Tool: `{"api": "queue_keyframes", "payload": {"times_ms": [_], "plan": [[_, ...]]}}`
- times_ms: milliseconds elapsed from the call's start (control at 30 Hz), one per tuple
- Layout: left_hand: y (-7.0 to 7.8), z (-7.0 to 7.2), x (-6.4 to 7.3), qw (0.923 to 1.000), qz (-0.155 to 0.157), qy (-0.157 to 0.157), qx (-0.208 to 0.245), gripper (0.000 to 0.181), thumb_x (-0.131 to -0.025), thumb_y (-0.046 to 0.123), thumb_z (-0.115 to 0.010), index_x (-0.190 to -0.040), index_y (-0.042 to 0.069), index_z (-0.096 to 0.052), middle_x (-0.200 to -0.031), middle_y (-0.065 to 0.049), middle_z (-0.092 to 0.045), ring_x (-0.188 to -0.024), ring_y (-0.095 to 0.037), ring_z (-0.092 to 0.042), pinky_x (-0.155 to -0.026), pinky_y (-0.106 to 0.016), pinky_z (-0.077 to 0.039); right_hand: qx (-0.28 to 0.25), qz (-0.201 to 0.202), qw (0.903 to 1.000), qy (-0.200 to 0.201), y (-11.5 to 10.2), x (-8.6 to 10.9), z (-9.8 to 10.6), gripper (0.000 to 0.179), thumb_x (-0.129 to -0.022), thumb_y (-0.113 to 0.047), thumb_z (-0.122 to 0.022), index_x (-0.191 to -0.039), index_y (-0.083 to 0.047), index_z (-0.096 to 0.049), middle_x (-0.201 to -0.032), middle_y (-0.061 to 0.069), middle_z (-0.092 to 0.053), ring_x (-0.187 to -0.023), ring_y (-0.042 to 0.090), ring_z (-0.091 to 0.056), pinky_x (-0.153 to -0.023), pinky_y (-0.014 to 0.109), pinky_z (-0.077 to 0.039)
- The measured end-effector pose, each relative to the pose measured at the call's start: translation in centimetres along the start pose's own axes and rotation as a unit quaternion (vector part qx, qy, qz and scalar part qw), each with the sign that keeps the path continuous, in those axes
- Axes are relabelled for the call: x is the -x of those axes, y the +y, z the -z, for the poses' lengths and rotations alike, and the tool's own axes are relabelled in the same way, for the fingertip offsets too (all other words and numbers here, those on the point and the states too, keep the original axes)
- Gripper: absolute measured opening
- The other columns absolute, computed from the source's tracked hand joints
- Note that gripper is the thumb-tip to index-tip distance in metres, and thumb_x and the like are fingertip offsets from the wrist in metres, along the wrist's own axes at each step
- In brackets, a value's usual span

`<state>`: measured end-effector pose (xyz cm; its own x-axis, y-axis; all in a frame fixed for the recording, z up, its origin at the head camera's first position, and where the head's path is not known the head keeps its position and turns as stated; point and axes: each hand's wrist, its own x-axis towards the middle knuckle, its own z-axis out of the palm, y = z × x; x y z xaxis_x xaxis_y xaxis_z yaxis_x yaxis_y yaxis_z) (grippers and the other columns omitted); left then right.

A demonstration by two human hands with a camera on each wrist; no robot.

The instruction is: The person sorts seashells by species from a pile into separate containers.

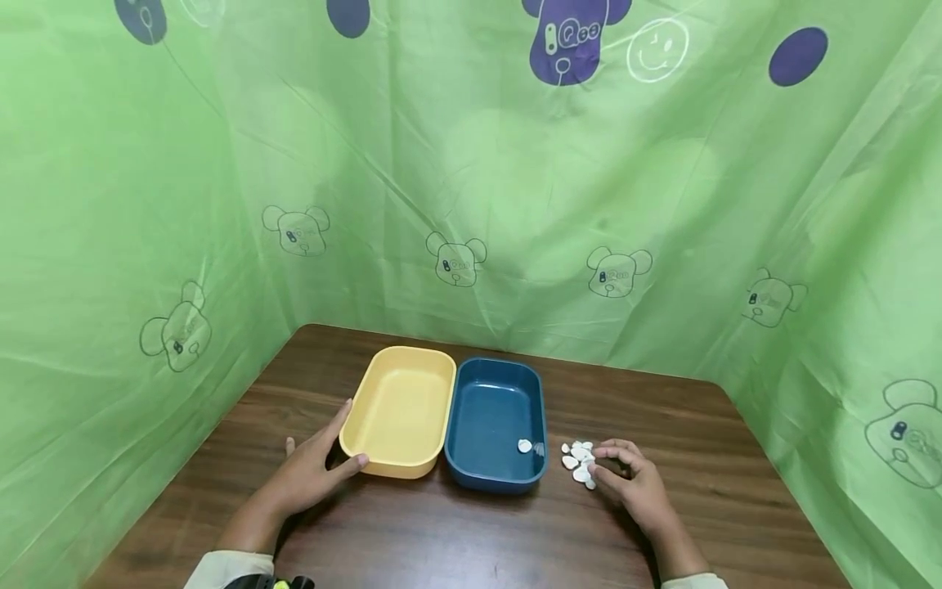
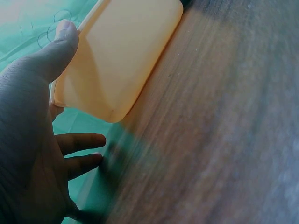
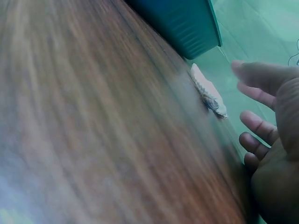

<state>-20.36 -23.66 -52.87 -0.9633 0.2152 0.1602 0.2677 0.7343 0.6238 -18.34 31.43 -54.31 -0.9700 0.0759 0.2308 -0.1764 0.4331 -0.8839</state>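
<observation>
My left hand (image 1: 312, 470) holds the near left corner of a yellow bin (image 1: 401, 469), thumb at the rim and forefinger along its left side. In the left wrist view, the other fingers (image 2: 83, 143) stand away from the bin. A blue bin (image 1: 489, 484) stands against its right side, and one small white seashell (image 1: 524, 446) lies inside. To the right, a small heap of white seashells (image 1: 580, 452) rests on the table. My right hand (image 1: 639, 483) is over the heap's right edge, thumb and fingers apart. The right wrist view shows the hand beside the shells (image 3: 208, 91), with nothing held.
Both bins stand on a dark brown wooden table (image 1: 662, 417). A green curtain (image 1: 515, 188) with printed bear faces encloses the back and both sides. A pale reflection shows on the blue bin's right wall.
</observation>
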Motion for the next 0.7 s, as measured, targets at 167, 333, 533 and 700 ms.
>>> {"api": "queue_keyframes", "payload": {"times_ms": [167, 333, 533, 700], "plan": [[0.19, -0.13, 0.15, 1.0, -0.006, 0.004, -0.004, 0.1, -0.103, 0.056, -0.071, -0.178, 0.028, -0.011, -0.176, -0.023, -0.034, -0.154, -0.061, -0.04, -0.107, -0.102, -0.003, 0.046, 0.023, 0.9986, -0.012, 0.0, 0.23, -0.08, 0.022, -0.088, -0.008, -0.091, -0.109, -0.008, -0.083, -0.131, 0.014, -0.065, -0.115, 0.0, -0.059, -0.095, 0.018, -0.055], [0.21, -0.17, 0.13, 1.0, 0.0, 0.005, -0.008, 0.1, -0.102, 0.057, -0.07, -0.178, 0.029, -0.011, -0.177, -0.022, -0.033, -0.154, -0.06, -0.041, -0.107, -0.101, -0.004, 0.08, 0.044, 0.9957, -0.018, -0.08, 0.15, -0.31, 0.026, -0.082, -0.011, -0.096, -0.105, -0.015, -0.084, -0.13, 0.01, -0.066, -0.123, 0.012, -0.051, -0.099, 0.015, -0.047], [0.16, -0.13, -0.13, 0.9999, 0.004, -0.001, -0.01, 0.101, -0.103, 0.059, -0.07, -0.178, 0.029, -0.01, -0.176, -0.024, -0.033, -0.154, -0.061, -0.04, -0.106, -0.102, -0.004, 0.099, 0.066, 0.9927, -0.016, -0.04, 0.08, -0.69, 0.029, -0.077, -0.011, -0.1, -0.1, -0.018, -0.083, -0.126, 0.01, -0.068, -0.126, 0.025, -0.048, -0.098, 0.018, -0.041], [0.36, -0.03, -0.35, 0.9998, 0.01, -0.008, -0.012, 0.102, -0.103, 0.062, -0.068, -0.178, 0.029, -0.008, -0.177, -0.023, -0.033, -0.154, -0.061, -0.04, -0.107, -0.101, -0.003, 0.105, 0.078, 0.9913, -0.01, 0.12, -0.05, -0.78, 0.03, -0.075, -0.009, -0.1, -0.098, -0.019, -0.083, -0.125, 0.011, -0.068, -0.126, 0.028, -0.048, -0.098, 0.018, -0.04]]}}
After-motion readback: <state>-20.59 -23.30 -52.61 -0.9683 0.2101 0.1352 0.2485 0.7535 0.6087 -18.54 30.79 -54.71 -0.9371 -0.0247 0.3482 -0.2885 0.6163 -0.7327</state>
